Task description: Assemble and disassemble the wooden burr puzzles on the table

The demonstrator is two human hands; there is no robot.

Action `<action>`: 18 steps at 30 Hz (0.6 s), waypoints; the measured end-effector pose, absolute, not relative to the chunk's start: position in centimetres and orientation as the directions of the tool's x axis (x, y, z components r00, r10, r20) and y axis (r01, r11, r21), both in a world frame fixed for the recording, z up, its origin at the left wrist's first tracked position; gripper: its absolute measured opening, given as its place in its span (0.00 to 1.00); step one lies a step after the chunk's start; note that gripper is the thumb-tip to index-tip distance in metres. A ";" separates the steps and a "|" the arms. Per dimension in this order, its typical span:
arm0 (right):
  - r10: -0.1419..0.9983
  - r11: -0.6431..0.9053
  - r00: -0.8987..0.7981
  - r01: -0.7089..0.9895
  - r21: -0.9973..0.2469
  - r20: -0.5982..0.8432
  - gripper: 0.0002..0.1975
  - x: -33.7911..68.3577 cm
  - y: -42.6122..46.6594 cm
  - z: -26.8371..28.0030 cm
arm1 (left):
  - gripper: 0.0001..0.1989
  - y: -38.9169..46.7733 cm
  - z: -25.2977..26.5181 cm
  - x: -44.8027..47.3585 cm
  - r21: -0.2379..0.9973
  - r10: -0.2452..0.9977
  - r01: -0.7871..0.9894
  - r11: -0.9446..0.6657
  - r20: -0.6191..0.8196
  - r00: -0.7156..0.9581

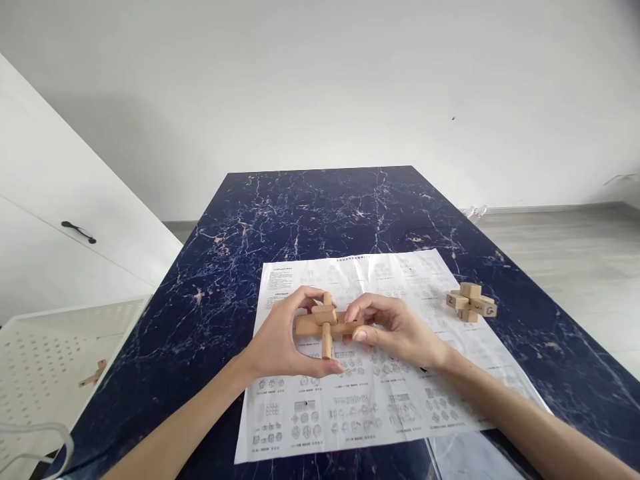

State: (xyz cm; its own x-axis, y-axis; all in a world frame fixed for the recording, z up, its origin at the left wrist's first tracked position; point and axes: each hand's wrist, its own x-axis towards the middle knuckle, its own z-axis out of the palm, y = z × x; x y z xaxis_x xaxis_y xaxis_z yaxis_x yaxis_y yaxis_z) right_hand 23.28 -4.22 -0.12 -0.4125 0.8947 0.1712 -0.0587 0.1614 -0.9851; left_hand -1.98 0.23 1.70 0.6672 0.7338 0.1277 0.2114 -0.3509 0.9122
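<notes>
Between my two hands is a wooden interlocking puzzle (327,320) made of crossing pieces, with a round dowel running through it toward me. My left hand (287,333) curls around its left side, the thumb near the dowel's front end and the fingers at its far end. My right hand (387,327) pinches the right end of the horizontal bar between thumb and fingers. Beneath both hands lies a white instruction sheet (350,427) printed with small puzzle diagrams. The fingertips partly hide the bar's right end.
An assembled wooden burr puzzle (470,303) with letters on its ends sits at the sheet's right edge. The dark blue marble-patterned table (310,207) reaches toward a wall. At left are a white cabinet (65,173) and a perforated surface (45,360) with a small wooden piece (93,373).
</notes>
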 end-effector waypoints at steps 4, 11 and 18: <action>0.898 0.152 -0.396 -0.127 -0.980 0.191 0.24 23.4 -4.2 -0.4 | 0.38 0.2 2.0 -1.9 0.944 0.745 0.131 -0.303 0.149 0.651; 0.931 0.210 -0.338 0.189 -0.959 0.137 0.20 22.5 -4.8 0.0 | 0.43 -0.2 1.9 -1.8 0.965 0.787 0.027 -0.260 0.195 0.586; 0.862 0.407 -0.451 0.345 -0.846 0.232 0.10 21.4 -5.5 0.1 | 0.44 -1.0 1.9 -1.3 0.959 0.769 0.050 -0.278 0.190 0.611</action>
State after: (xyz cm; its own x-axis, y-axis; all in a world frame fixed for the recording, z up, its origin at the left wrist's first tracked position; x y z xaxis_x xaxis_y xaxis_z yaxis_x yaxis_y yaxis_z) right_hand 21.43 -5.45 0.14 -0.4506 0.8621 0.2317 0.3446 0.4074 -0.8457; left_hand -1.29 -1.00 1.89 0.6107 0.7686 0.1904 0.0502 -0.2776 0.9594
